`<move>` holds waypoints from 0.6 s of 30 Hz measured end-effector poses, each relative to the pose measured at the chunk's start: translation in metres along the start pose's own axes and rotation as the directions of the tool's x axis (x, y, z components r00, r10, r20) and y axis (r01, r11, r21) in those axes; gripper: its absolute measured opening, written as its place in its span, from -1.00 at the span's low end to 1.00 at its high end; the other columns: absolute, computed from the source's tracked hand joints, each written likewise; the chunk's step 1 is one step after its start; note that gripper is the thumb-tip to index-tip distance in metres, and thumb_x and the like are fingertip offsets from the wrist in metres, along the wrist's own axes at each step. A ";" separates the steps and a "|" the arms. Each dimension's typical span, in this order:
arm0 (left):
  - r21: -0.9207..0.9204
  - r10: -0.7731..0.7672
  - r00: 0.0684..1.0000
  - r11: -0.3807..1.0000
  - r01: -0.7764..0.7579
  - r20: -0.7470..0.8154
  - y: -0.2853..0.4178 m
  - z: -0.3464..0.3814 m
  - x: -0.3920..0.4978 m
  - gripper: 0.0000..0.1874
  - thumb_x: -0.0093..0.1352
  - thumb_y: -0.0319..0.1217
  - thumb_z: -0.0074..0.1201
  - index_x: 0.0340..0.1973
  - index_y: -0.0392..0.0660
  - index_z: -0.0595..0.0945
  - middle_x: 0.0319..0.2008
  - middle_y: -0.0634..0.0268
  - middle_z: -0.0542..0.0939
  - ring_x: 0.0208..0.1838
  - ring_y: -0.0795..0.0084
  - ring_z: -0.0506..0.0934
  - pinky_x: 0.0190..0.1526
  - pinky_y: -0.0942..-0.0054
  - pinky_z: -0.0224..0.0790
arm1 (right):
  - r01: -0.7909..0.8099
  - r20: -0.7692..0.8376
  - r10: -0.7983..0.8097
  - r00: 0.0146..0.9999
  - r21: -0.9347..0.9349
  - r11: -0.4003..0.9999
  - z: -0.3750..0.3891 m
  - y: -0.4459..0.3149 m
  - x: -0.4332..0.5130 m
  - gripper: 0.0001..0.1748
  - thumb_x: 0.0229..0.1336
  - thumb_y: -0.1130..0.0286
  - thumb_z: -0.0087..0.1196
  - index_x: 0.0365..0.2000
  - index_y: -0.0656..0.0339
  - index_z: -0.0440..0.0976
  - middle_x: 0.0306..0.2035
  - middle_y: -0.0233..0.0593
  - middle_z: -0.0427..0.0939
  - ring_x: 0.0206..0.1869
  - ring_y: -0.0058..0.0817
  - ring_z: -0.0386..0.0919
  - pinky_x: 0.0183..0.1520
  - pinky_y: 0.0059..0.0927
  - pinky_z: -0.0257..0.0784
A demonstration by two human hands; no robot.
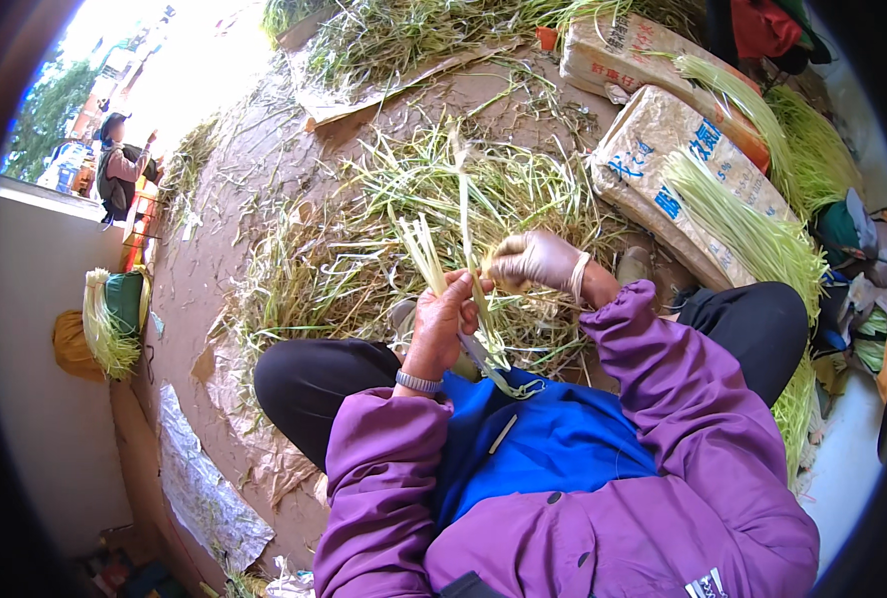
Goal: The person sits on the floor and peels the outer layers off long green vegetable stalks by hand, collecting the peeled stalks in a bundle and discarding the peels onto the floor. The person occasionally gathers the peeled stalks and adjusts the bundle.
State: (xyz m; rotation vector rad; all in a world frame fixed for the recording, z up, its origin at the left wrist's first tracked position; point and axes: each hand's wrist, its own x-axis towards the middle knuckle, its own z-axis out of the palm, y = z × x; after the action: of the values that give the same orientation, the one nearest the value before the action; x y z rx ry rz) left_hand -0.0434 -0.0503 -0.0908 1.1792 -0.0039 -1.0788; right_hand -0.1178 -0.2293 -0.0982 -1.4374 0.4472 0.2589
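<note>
My bare left hand point(443, 318), with a metal-banded watch at its wrist, grips a small bunch of pale stalks point(424, 254). A longer single plant stalk point(465, 217) stands upright at its fingertips, its frayed end up and its green leaves point(497, 359) hanging over my lap. My right hand point(537, 261), in a thin tan glove, is close beside that stalk with its fingers curled. Blur hides whether it pinches anything. A blue apron point(548, 441) covers my lap. Before my knees spreads a heap of loose green and dry leaves point(338, 261).
At right, pale stalk bundles point(742, 224) lie over a printed woven sack point(638, 164), with another sack point(638, 56) behind. A flattened sheet point(413, 82) bears more plant litter. By the left wall point(54, 299) lies another bundle point(101, 329). A person point(118, 168) stands near the bright opening.
</note>
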 end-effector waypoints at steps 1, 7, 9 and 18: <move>-0.002 0.025 1.000 1.000 -0.025 -0.007 0.000 -0.001 0.002 -0.75 0.39 -0.35 -0.03 -0.09 -0.20 0.49 -0.33 0.26 0.60 -0.59 0.74 0.31 -0.64 0.76 0.14 | -0.060 0.015 0.064 0.998 -0.190 0.980 0.003 0.002 -0.002 -0.60 0.01 0.17 0.25 -0.26 0.30 0.54 -0.44 -0.33 0.58 -0.49 -0.61 0.52 -0.40 -0.60 0.45; 0.099 0.097 0.986 0.992 -0.084 -0.133 -0.008 -0.005 0.003 -0.76 0.37 -0.38 0.00 -0.10 -0.22 0.51 -0.44 0.36 0.55 -0.63 0.73 0.31 -0.68 0.73 0.14 | 0.066 -0.014 -0.068 0.998 -0.111 0.992 0.038 0.013 -0.004 -0.71 0.07 0.27 0.10 -0.35 0.34 0.55 -0.62 -0.32 0.53 -0.57 -0.65 0.48 -0.48 -0.55 0.39; 0.140 0.104 0.987 0.986 -0.086 -0.124 -0.008 -0.006 0.000 -0.79 0.36 -0.40 0.00 -0.14 -0.21 0.52 -0.49 0.40 0.52 -0.64 0.74 0.28 -0.68 0.74 0.11 | 0.000 -0.006 -0.001 1.000 -0.102 0.995 0.032 0.013 -0.003 -0.76 0.06 0.32 0.08 -0.39 0.32 0.55 -0.62 -0.31 0.54 -0.58 -0.63 0.49 -0.48 -0.54 0.40; 0.146 -0.142 0.980 0.982 0.121 0.143 0.010 -0.002 -0.024 -0.70 0.35 -0.39 -0.07 -0.03 -0.24 0.48 -0.41 0.35 0.55 -0.68 0.76 0.20 -0.68 0.74 0.04 | 0.254 -0.204 -0.160 0.966 0.867 0.428 -0.054 0.013 0.008 -0.63 0.19 0.35 -0.14 -0.13 0.47 0.42 -0.19 0.00 0.56 -0.20 -0.22 0.59 -0.03 -0.18 0.51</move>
State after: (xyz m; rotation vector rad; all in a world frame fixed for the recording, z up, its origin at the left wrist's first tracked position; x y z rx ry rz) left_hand -0.0485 -0.0328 -0.0722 1.2300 -0.1219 -1.3012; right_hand -0.1238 -0.2822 -0.1170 -0.4129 0.3757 -0.2533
